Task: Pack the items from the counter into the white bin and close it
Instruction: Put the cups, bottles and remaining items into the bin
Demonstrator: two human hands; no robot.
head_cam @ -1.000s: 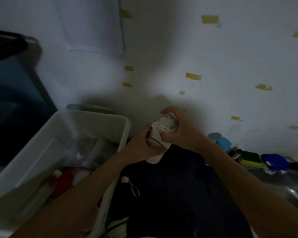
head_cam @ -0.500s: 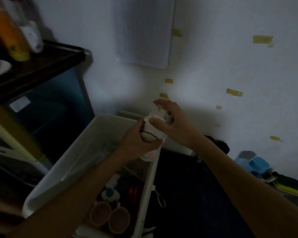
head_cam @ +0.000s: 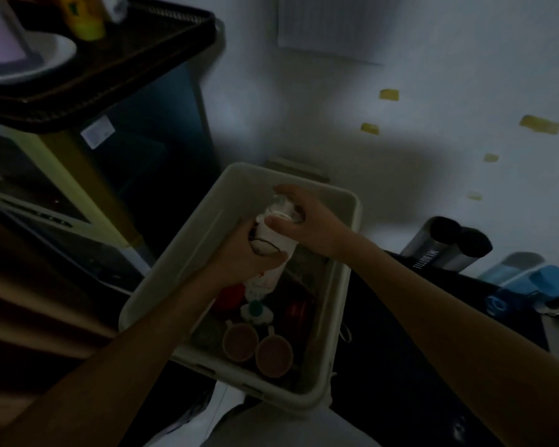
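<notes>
The white bin (head_cam: 181, 279) stands open below me, holding two brown cups (head_cam: 241, 341), a red item (head_cam: 296, 309) and a small white piece with a green cap (head_cam: 255, 311). Over the bin I hold a white bottle (head_cam: 267, 275), tilted with its top toward the wall. My left hand (head_cam: 242, 256) grips its body. My right hand (head_cam: 299, 221) grips its cap end. The bottle's lower end hangs just above the bin's contents.
A dark counter mat (head_cam: 400, 333) lies right of the bin, with a grey and black flask (head_cam: 446, 246) lying at its far edge and blue items (head_cam: 526, 279) beyond. A dark shelf (head_cam: 117, 59) with a bowl and a yellow bottle stands at the upper left.
Both hands have carried the white bottle left from over the dark mat to above the bin. My view has swung left and down, bringing the bin's contents into sight.
</notes>
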